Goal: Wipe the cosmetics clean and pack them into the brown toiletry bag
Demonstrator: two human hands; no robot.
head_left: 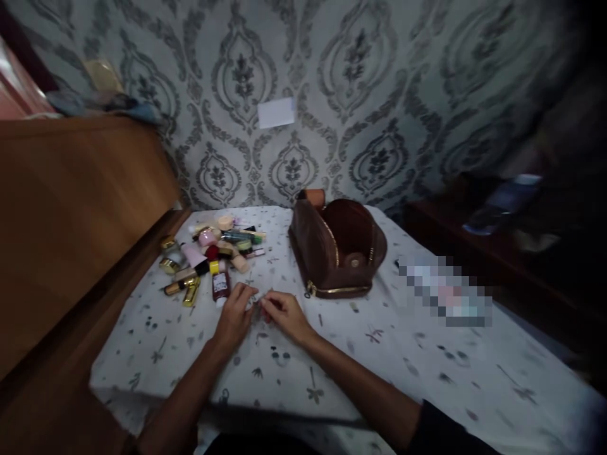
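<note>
Both my hands rest together on the white patterned tablecloth (403, 373) near the table's middle. My left hand (234, 316) has its fingers curled down, fingertips meeting those of my right hand (284, 314), which is also curled; what lies between them is too small to make out. Just beyond my left hand lies a dark red bottle (220, 285) at the near edge of a heap of cosmetics (213, 253) with tubes, gold lipstick cases and small jars. An open brown pouch (337, 248) with a gold zip stands behind my right hand.
A wooden cabinet (71, 215) runs along the table's left side. Patterned wallpaper (360, 95) rises behind. An orange-brown jar (313, 197) sits behind the pouch. Dark furniture (497, 253) stands to the right, and a blurred patch lies on the cloth right of the pouch.
</note>
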